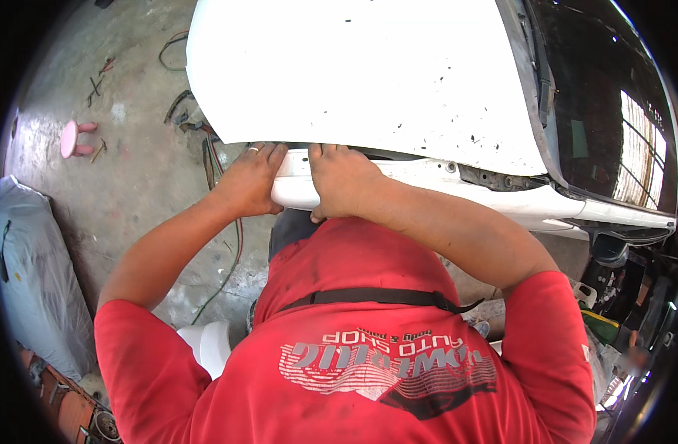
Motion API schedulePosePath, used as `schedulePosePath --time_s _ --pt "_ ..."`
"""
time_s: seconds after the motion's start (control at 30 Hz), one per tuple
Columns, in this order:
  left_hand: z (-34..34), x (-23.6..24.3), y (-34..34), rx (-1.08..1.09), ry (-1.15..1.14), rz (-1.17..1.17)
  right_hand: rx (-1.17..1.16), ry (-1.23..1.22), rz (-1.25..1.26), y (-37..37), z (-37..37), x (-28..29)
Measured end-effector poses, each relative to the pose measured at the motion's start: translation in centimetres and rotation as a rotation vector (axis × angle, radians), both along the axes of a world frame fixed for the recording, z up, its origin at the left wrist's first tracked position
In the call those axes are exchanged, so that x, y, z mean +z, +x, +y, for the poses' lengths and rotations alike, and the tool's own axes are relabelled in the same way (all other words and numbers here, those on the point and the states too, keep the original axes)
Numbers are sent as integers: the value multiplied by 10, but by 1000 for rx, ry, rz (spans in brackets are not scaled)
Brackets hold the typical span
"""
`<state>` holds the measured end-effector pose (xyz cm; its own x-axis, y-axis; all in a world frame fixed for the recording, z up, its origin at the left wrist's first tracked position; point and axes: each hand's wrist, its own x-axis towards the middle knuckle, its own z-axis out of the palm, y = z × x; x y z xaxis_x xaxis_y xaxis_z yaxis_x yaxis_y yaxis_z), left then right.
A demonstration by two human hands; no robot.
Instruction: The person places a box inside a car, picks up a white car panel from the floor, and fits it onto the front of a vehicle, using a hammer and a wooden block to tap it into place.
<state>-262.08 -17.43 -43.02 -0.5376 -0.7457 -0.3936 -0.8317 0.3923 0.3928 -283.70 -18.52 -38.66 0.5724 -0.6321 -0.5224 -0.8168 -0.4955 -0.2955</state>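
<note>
Both of my hands grip the front end of a white car fender (296, 188), just below the edge of the white hood (354, 74). My left hand (252, 180), with a ring on one finger, wraps the fender's front tip. A short way to its right, my right hand (345, 181) curls its fingers over the top edge, thumb down on the outer side. The fingertips of both hands reach toward the dark gap under the hood and are partly hidden. Dark specks dot the hood. Farther right, the fender's inner edge shows an exposed strip with bolt holes (494, 178).
The dark windshield (591, 126) and side mirror (611, 251) are at the right. A pink stool (70, 140) stands on the concrete floor (143, 111). Hoses (237, 255) run across the floor beside me. A plastic-covered bulky thing (39, 274) lies at the far left.
</note>
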Motion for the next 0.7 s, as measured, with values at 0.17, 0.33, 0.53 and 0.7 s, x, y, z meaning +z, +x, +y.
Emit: schedulePosePath --time_s 0.17,0.33,0.53,0.7 --pt "6 -3 -1 -15 -93 24 38 187 36 4 -21 6" --pt "6 -2 2 -26 -38 34 82 242 91 10 -24 5" --pt "-4 2 5 -76 170 21 77 321 95 12 -25 1" --pt "-4 4 5 -46 31 78 4 219 35 5 -22 1"
